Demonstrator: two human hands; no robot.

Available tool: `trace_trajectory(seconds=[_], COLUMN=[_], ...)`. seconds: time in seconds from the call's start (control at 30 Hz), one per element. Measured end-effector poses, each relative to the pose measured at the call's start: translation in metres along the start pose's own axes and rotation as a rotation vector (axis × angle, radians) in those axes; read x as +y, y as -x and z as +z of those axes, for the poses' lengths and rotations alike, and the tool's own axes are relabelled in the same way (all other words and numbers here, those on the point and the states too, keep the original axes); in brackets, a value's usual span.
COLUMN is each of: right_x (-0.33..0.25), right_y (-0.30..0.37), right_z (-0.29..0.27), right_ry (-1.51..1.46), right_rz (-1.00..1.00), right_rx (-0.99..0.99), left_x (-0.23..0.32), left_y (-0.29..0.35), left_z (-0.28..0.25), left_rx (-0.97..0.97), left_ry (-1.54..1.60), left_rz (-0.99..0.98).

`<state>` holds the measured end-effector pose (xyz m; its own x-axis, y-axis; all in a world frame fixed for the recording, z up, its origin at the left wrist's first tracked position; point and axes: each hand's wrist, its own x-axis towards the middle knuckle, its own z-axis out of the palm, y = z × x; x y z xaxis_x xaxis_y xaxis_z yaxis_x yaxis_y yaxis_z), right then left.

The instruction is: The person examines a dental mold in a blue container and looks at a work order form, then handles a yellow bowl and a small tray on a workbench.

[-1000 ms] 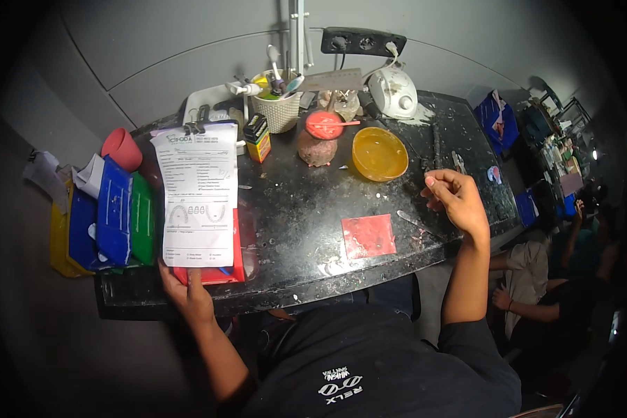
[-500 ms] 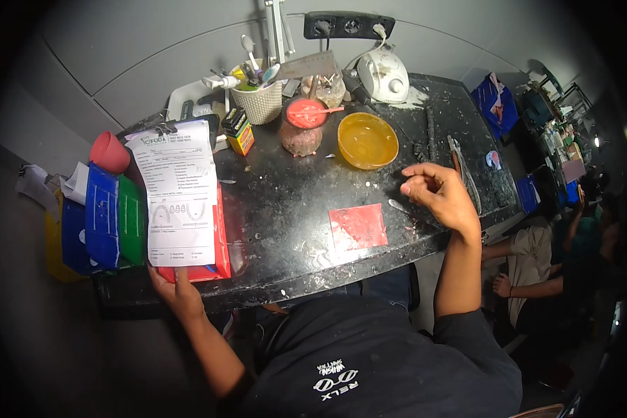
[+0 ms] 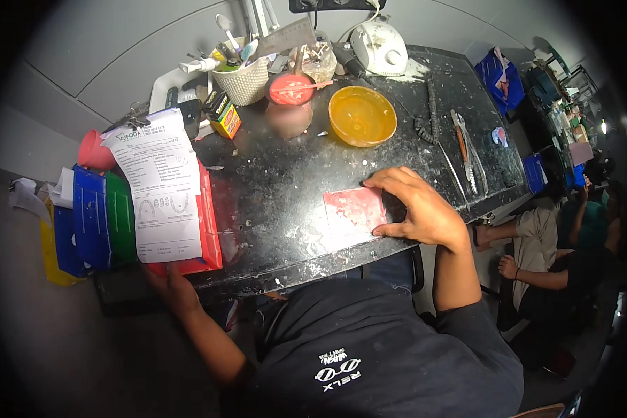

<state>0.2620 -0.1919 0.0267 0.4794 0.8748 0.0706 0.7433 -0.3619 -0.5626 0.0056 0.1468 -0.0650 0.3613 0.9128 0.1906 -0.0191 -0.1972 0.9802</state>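
A pink-red square sheet (image 3: 348,212), apparently wax, lies flat on the black worktop. My right hand (image 3: 425,212) arches over its right edge, fingers and thumb spread apart, the fingertips by its far edge and the thumb by its near corner. At the left, my left hand (image 3: 177,289) grips the near end of a red plastic tray (image 3: 210,230), its fingers partly hidden underneath. On that tray lies a printed paper form (image 3: 164,188) with tooth diagrams, under a black clip (image 3: 138,122).
Blue (image 3: 90,216) and green (image 3: 120,216) bins stand left of the tray, near a pink cup (image 3: 96,150). Behind are a tool basket (image 3: 242,83), a red-topped jar (image 3: 289,118), an amber bowl (image 3: 362,118) and a white device (image 3: 378,49). Metal tools (image 3: 467,153) lie right; another person (image 3: 543,279) sits beyond.
My right hand has come down and left from above the worktop to the pink-red sheet, its fingers spreading. My left hand still holds the tray. The whole view has shifted a little.
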Motion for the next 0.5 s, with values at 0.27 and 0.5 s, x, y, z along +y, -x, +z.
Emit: trace_trajectory(seconds=[0.27, 0.5], right_x=[-0.007, -0.008], right_y=[0.005, 0.007], right_z=[-0.002, -0.024], right_ry=[0.053, 0.108], right_rz=[-0.039, -0.131], right_rx=[0.116, 0.351], left_x=[0.003, 0.003], left_y=[0.0, 0.0], left_z=[-0.001, 0.001], left_rx=[-0.01, 0.008], left_ry=[0.013, 0.04], left_rz=[-0.023, -0.022])
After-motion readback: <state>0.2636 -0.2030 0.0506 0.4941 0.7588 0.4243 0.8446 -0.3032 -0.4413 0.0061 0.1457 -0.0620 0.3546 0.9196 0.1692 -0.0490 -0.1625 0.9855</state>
